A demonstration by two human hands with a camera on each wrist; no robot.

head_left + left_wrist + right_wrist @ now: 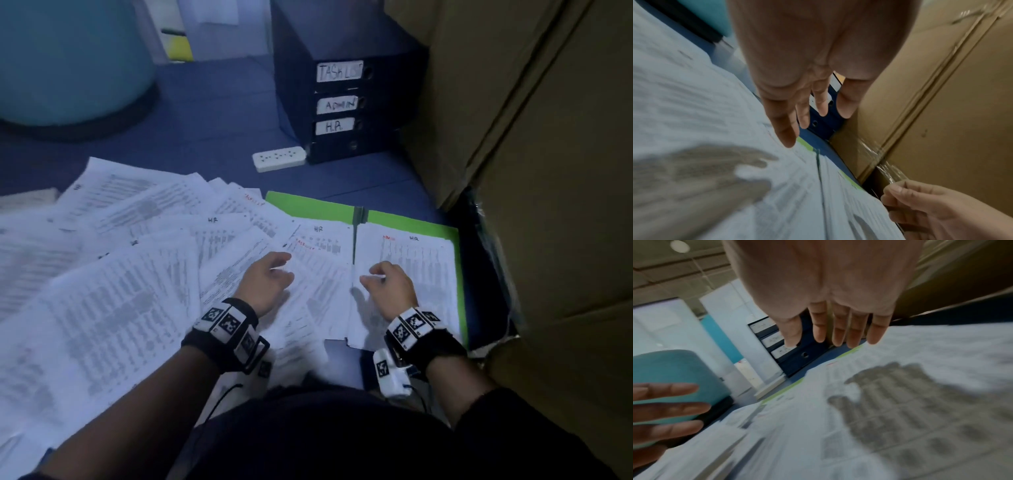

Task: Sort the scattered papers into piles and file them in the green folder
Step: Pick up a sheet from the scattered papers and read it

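Observation:
The green folder [308, 205] lies open on the blue floor, with printed sheets on both halves and a metal clip [358, 215] at its spine. Many scattered papers [113, 260] fan out to its left, some marked "HR". My left hand [281, 270] hovers over the sheets on the folder's left half, fingers relaxed, holding nothing. My right hand [376, 278] hovers over the right-half sheet [424, 274], also holding nothing. In the wrist views the left hand [807, 113] and the right hand [838, 331] cast shadows on the paper below.
A stack of dark blue binders [342, 102] labelled TASK LIST, ADMIN and H.R. stands behind the folder, with a white power strip [279, 158] beside it. Tall cardboard boxes [548, 137] wall off the right. A teal round seat [68, 61] is at the far left.

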